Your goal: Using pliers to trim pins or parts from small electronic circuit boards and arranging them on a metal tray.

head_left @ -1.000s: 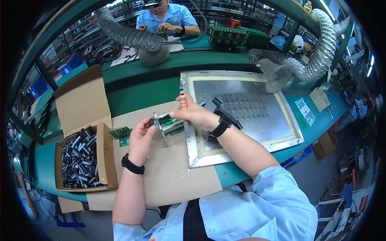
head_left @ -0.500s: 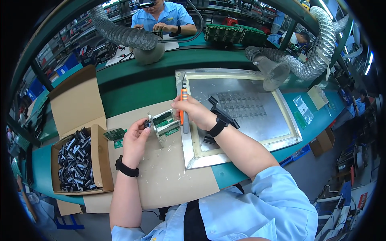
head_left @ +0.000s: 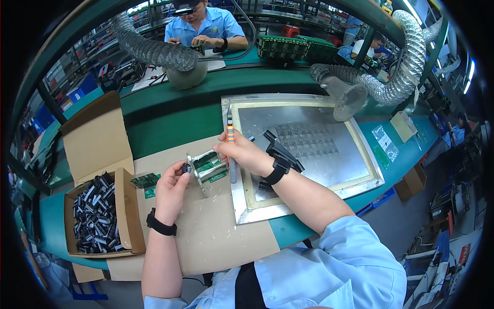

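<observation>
My left hand (head_left: 172, 193) has its fingers and thumb closed on a small black cylindrical capacitor (head_left: 186, 168), at the left side of a pale frame (head_left: 197, 176). Green circuit board (head_left: 208, 166) shows inside that frame. On the frame's right side is my right hand (head_left: 243, 153), its fingers wrapped round a slim orange-and-grey hand tool (head_left: 230, 138). The tool stands nearly upright, its narrow pointed end away from me. My right fingertips are close against the frame; whether they also grip it I cannot tell.
A cardboard box (head_left: 131, 211) of black capacitors stands left, beside green boards (head_left: 145, 181). Small bright slivers litter the brown cardboard sheet (head_left: 216, 242). A metal-framed panel (head_left: 309, 203) lies right, with a black plastic part (head_left: 283, 153) on it. Extraction hoses (head_left: 154, 49) hang ahead; a co-worker sits opposite.
The view has shifted slightly. The hand tool has turned a little in my right fingers, showing less of its orange side. My left hand keeps its hold on the capacitor.
</observation>
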Action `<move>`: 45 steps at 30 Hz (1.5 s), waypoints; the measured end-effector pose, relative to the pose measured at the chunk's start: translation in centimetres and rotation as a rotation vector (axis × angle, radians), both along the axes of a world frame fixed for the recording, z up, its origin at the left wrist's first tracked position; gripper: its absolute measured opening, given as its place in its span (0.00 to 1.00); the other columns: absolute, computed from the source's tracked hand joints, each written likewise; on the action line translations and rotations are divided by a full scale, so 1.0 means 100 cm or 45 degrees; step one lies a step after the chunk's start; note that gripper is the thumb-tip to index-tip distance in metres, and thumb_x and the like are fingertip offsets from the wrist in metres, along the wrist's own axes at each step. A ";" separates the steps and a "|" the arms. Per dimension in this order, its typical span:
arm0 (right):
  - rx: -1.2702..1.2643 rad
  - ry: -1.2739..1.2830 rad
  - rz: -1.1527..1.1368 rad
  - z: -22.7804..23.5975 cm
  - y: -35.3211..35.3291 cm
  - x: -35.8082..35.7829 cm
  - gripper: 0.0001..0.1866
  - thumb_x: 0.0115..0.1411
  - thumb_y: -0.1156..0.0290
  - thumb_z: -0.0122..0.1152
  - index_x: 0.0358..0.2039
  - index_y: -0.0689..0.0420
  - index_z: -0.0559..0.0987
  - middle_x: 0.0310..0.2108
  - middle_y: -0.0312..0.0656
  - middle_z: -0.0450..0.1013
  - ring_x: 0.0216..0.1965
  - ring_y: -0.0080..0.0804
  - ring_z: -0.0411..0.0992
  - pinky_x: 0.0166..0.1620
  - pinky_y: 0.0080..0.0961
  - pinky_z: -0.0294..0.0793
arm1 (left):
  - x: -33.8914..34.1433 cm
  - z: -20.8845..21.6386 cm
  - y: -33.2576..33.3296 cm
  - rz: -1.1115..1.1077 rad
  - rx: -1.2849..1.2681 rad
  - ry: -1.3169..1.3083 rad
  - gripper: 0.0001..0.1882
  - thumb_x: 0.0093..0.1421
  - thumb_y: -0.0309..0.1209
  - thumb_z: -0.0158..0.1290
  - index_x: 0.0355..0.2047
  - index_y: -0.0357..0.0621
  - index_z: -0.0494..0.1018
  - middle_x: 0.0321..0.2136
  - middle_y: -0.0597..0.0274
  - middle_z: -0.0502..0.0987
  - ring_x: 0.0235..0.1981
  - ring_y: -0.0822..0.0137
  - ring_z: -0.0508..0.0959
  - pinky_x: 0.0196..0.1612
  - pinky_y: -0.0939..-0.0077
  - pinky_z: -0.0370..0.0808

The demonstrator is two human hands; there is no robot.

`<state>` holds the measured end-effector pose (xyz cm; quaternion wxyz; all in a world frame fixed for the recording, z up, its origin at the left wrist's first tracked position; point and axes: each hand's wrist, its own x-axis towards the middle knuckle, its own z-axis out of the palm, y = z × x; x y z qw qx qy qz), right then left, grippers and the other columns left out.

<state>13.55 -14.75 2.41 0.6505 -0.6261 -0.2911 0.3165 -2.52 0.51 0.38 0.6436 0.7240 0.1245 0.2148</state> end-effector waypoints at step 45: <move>-0.092 -0.120 0.023 0.004 0.001 -0.004 0.21 0.53 0.60 0.61 0.39 0.57 0.63 0.30 0.36 0.66 0.31 0.19 0.66 0.35 0.17 0.66 | -0.001 0.003 -0.001 0.037 -0.041 0.024 0.17 0.58 0.22 0.49 0.49 0.36 0.67 0.38 0.65 0.73 0.36 0.78 0.71 0.44 0.83 0.69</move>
